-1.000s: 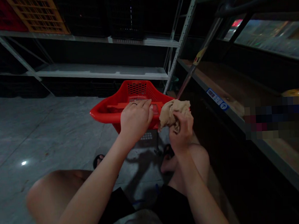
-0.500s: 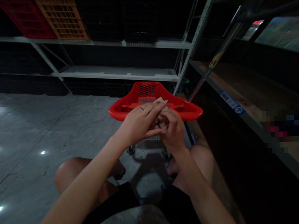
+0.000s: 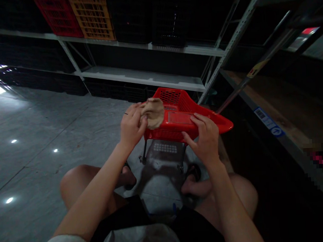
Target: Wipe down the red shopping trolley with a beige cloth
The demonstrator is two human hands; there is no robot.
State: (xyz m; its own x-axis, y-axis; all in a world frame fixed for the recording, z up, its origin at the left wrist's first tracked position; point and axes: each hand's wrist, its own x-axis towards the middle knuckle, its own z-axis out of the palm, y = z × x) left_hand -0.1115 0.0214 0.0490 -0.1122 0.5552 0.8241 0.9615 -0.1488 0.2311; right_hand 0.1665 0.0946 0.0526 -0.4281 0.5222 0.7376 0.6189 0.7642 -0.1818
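Observation:
A small red shopping cart [image 3: 175,134] with a mesh basket stands in front of me, between my lower legs. My left hand [image 3: 131,129] grips a crumpled tan cloth [image 3: 156,116] at the left part of the cart's handle, which the cloth and fingers partly cover. On the right, my right hand [image 3: 208,140] holds the cart's handle edge, its fingers over the top and its thumb lower down on the near side. A flat rectangular panel [image 3: 179,117] shows on the handle between the two hands.
A metal rack [image 3: 137,78] stands behind the cart, with a red crate [image 3: 60,18], a yellow crate [image 3: 93,18] and dark crates. To the right runs a wooden shelf edge with a blue label [image 3: 268,122]. Grey concrete floor [image 3: 45,170] lies to the left.
My hands, which were together around the cloth, have parted. The left keeps the bunched cloth, now on the handle's left side; the right has moved onto the cart. The view has swung left.

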